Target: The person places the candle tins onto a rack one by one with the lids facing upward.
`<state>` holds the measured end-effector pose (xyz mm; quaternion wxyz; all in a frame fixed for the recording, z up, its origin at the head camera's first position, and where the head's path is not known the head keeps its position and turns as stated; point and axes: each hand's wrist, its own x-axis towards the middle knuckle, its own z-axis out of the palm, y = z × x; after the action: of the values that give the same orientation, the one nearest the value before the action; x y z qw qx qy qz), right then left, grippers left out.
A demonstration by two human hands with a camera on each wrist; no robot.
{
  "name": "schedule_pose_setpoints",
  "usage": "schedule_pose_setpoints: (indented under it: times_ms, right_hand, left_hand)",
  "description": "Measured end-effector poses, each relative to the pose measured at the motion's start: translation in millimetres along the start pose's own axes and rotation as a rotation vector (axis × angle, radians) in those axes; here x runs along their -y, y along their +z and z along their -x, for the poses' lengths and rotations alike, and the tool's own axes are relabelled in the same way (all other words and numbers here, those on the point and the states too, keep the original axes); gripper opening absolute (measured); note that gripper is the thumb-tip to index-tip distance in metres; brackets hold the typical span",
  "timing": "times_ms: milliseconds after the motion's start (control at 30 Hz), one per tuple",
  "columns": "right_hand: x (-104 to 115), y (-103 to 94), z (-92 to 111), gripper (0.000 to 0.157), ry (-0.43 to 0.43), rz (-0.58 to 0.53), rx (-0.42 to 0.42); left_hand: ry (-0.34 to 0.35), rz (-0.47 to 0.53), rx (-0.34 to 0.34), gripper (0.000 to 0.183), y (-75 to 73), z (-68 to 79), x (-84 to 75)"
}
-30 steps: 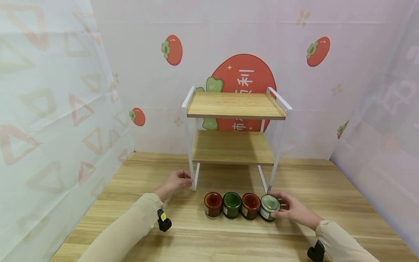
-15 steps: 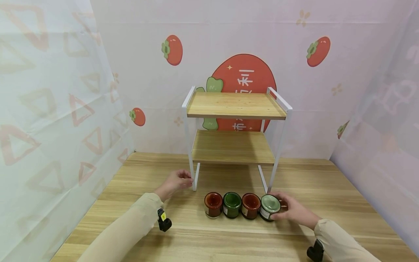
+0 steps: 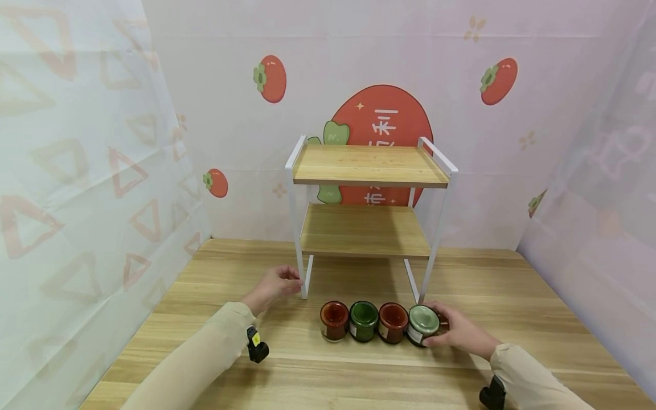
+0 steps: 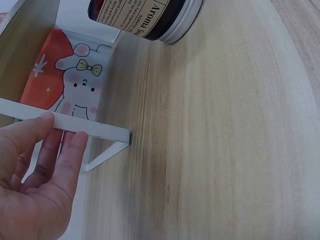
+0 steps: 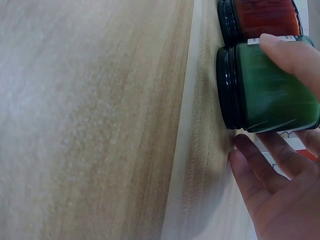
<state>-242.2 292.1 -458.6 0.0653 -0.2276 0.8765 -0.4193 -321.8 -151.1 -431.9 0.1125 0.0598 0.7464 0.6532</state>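
Nearest, two pale sleeves (image 3: 205,347) reach forward over the wooden table (image 3: 328,381), a small black device (image 3: 258,347) at the left wrist. The right hand (image 3: 458,331) holds the pale green jar (image 3: 423,320) at the right end of a row, its thumb on the near side and its fingers bent round the far side; how firmly it presses cannot be told. The jar stands on the table, lid downward. Along from it, close together, come a red jar (image 3: 393,323), a darker green jar (image 3: 363,322) and a second red jar (image 3: 334,321). Slightly farther off, the left hand (image 3: 275,285) pinches the white post (image 3: 296,228) at the rack's front left, thumb against fingers in a narrow grip. The step in hand looks like lining up the end jar while the rack is kept steady; the next move seems to call for an easy, level release that leaves the row undisturbed. Beyond the jars rise the rack's middle shelf (image 3: 364,230) and top shelf (image 3: 369,164), and behind them hangs a backdrop (image 3: 236,40) printed with red fruit.
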Motion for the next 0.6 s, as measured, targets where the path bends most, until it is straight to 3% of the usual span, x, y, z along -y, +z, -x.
schedule_pose_setpoints:
  times_ms: [600]
  right_hand:
    - [0.8, 0.5, -3.1, 0.075, -0.003, 0.050, 0.012]
  left_hand:
    - [0.014, -0.026, -0.002, 0.016, 0.5, 2.3, -2.0]
